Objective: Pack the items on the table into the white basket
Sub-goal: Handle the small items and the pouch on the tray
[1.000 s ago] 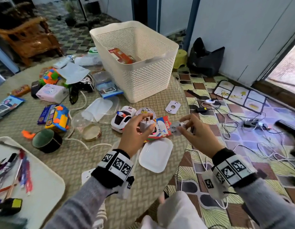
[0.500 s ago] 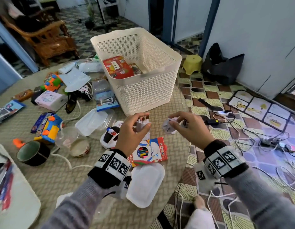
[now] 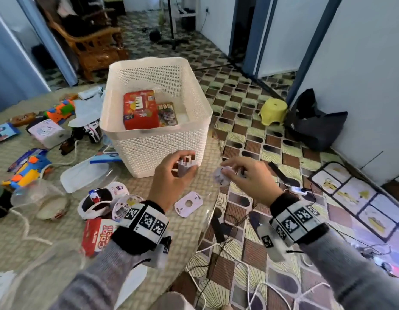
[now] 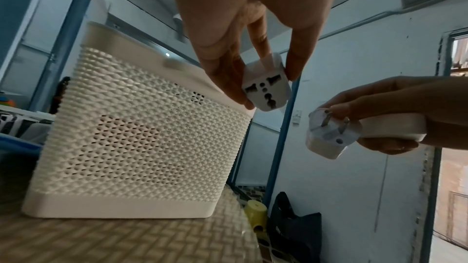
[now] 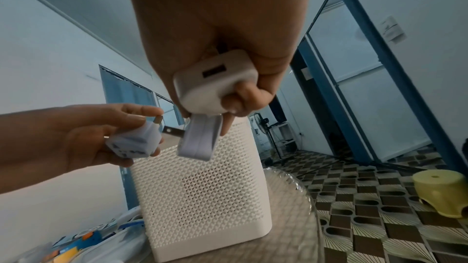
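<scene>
My left hand (image 3: 169, 175) pinches a white travel adapter (image 4: 266, 89) and my right hand (image 3: 250, 177) grips two white chargers (image 5: 215, 85), both just before the white basket (image 3: 153, 144) on the table (image 3: 59, 224); inside lie a red box (image 3: 140, 109) and a smaller pack (image 3: 167, 114).
</scene>
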A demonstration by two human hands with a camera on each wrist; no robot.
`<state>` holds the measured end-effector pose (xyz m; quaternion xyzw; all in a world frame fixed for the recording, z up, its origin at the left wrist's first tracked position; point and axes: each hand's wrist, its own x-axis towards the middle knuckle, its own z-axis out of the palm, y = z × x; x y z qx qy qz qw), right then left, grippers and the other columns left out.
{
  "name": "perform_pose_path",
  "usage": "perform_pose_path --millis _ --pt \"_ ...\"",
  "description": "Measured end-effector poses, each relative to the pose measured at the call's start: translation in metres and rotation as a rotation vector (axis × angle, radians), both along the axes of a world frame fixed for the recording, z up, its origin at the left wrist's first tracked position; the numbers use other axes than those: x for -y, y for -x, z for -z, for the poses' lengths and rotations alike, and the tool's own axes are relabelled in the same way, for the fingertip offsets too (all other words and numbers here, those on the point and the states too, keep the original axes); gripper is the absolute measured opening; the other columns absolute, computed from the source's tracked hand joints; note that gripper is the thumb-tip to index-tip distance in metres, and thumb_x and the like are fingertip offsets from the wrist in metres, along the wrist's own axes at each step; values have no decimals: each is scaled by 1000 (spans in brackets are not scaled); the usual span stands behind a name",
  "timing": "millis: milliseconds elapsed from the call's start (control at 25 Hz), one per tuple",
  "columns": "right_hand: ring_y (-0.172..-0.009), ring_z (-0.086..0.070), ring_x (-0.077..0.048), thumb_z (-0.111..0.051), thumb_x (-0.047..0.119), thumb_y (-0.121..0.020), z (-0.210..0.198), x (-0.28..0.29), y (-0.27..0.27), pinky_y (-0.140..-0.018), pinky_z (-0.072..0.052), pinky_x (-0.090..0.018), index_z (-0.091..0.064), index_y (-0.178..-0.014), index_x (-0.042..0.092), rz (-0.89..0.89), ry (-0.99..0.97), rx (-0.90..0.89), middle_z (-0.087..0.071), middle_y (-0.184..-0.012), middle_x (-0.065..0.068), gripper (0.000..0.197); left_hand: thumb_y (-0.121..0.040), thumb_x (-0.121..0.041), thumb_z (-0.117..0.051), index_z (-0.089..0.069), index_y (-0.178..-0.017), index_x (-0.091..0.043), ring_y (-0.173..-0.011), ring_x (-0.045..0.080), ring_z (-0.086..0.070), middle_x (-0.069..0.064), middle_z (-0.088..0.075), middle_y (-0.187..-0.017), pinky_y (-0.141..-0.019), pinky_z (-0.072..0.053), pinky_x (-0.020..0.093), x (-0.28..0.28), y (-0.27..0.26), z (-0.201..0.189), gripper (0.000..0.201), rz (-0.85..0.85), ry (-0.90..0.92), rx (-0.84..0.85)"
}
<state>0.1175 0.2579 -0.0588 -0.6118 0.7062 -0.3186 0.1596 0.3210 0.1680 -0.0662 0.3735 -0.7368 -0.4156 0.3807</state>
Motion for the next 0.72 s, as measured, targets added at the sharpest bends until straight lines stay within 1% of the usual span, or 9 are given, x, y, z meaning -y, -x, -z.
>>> perform_pose_path --millis 80,160,200,280,360,480,640,720 --pt "-62 -51 -3 -52 47 -85 -6 3 28 -59 -50 -28 -67 -108 24 -34 -2 9 -63 -86 5 35 -84 -22 -71 -65 -111 -26 -91 10 -58 -8 -64 -108 -80 -48 23 -1 22 -3 28 -31 17 -5" --pt "-58 -48 0 -56 43 -88 -10 9 51 -54 -45 -21 -66 -108 24 -44 9 21 -64 -85 7 30 -84 -23 -71 -64 -112 -26 -93 13 -59 -5 -64 -109 -82 -48 26 0 40 -4 29 -42 19 -5" --pt "-57 -48 0 -58 39 -89 -12 12 59 -53 -41 -17 -67 -108 24 -46 23 23 -64 -84 7 25 -84 -23 -71 -64 -112 -26 -94 14 -60 -5 -64 -108 -82 -48 27 0 47 -5 29 -37 22 -10" --pt "-56 -48 0 -59 34 -90 -15 18 76 -51 -38 -12 -67 -106 23 -59 51 32 -65 -80 6 20 -84 -24 -71 -64 -112 -26 -94 14 -60 -8 -64 -106 -83 -49 28 2 65 -9 28 -27 31 -8" --pt "-53 -49 1 -58 32 -91 -15 25 91 -48 -38 -11 -66 -105 21 -64 55 54 -64 -79 7 19 -84 -24 -71 -64 -111 -28 -95 13 -61 -11 -63 -105 -83 -50 28 6 82 -10 28 -23 22 -1" --pt "-54 -49 3 -58 32 -91 -6 35 118 -49 -39 -10 -66 -106 21 -64 53 45 -64 -82 8 20 -84 -23 -71 -63 -112 -28 -97 13 -61 -11 -63 -105 -81 -50 26 16 112 -5 29 -9 14 2" --pt "-55 -46 2 -60 31 -91 9 53 156 -52 -39 -11 -66 -106 22 -40 31 96 -63 -81 6 18 -85 -24 -70 -63 -115 -27 -99 13 -60 -11 -63 -107 -91 -50 35 33 154 9 31 23 -9 48" --pt "-55 -48 -3 -60 32 -91 17 68 180 -52 -40 -17 -66 -106 23 -13 8 124 -64 -81 3 18 -85 -23 -70 -63 -116 -26 -100 10 -60 -12 -63 -108 -93 -49 34 47 178 16 32 22 -22 61"
